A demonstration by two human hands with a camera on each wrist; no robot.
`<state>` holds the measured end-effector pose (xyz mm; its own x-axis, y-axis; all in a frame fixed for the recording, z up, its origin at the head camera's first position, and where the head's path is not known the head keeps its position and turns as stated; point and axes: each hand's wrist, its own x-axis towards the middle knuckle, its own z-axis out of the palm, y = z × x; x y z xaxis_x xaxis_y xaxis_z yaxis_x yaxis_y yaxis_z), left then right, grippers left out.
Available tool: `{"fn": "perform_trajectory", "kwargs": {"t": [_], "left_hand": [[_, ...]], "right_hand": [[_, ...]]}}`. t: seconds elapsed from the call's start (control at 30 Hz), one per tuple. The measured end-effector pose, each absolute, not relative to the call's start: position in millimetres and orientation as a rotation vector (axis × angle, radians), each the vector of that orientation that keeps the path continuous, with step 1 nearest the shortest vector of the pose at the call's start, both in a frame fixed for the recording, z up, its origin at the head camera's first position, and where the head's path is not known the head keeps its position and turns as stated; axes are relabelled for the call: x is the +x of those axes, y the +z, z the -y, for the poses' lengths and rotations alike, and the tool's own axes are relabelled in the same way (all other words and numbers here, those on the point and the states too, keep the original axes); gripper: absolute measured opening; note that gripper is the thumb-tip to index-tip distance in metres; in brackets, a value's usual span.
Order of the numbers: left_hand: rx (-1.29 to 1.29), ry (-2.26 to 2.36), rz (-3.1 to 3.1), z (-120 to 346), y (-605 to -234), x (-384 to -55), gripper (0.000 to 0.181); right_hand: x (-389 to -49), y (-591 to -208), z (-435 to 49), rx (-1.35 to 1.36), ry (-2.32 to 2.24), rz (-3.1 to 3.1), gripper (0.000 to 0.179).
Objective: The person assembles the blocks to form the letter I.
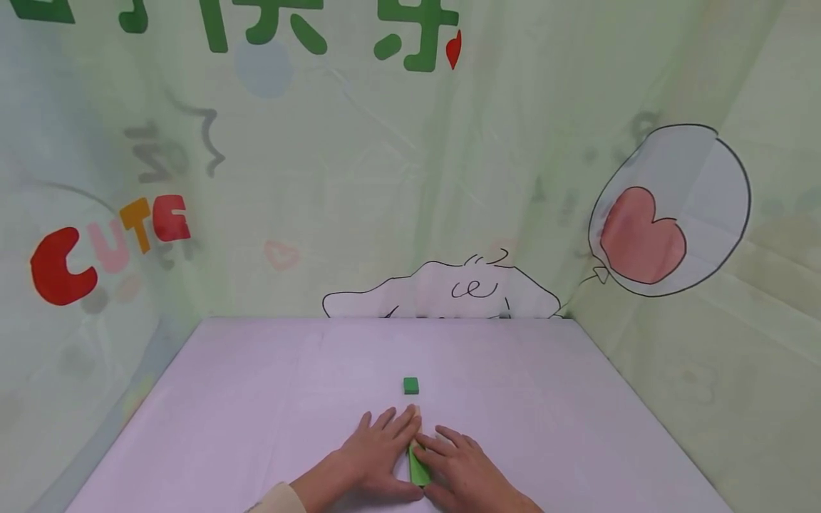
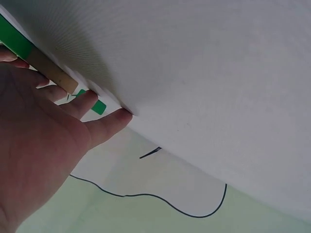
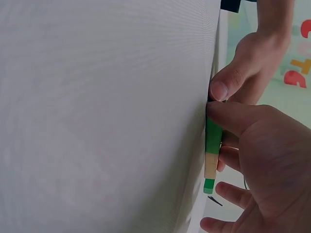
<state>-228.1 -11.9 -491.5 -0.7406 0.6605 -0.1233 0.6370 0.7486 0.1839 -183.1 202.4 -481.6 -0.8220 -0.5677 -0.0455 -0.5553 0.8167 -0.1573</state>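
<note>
Left hand (image 1: 380,454) and right hand (image 1: 467,472), fingers loosely extended, touch the light-green block (image 1: 419,470) between them.

The left hand (image 2: 46,131), fingers spread, is beside a green block (image 2: 13,39) abutting a tan block (image 2: 53,72); another green block (image 2: 99,107) shows beyond.

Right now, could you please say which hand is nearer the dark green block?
Left. The left hand lies just short of the dark green block, slightly leftward; the right hand is farther short of it, to its right.
</note>
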Motion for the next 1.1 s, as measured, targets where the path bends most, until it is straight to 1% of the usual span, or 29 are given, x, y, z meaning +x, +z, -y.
{"fn": "perform_trajectory", "kwargs": {"t": [0.27, 0.53, 0.87, 1.1], "left_hand": [[1.02, 0.178, -2.77, 11.5, -489.5, -227.7, 0.105], [1.011, 0.181, -2.773, 11.1, -490.8, -225.2, 0.103], [1.002, 0.172, -2.773, 9.9, -488.8, -225.8, 0.104], [0.996, 0.193, -2.749, 10.1, -492.6, -228.0, 0.105]], "right_hand": [[-184.2, -480.3, -200.3, -0.848, -0.232, -2.88, 0.061], [-182.5, -478.8, -202.3, -0.896, -0.256, -2.893, 0.059], [-182.2, -469.9, -203.8, -0.875, -0.314, -2.938, 0.059], [-188.6, -465.5, -202.8, -0.724, -0.379, -3.023, 0.06]]}}
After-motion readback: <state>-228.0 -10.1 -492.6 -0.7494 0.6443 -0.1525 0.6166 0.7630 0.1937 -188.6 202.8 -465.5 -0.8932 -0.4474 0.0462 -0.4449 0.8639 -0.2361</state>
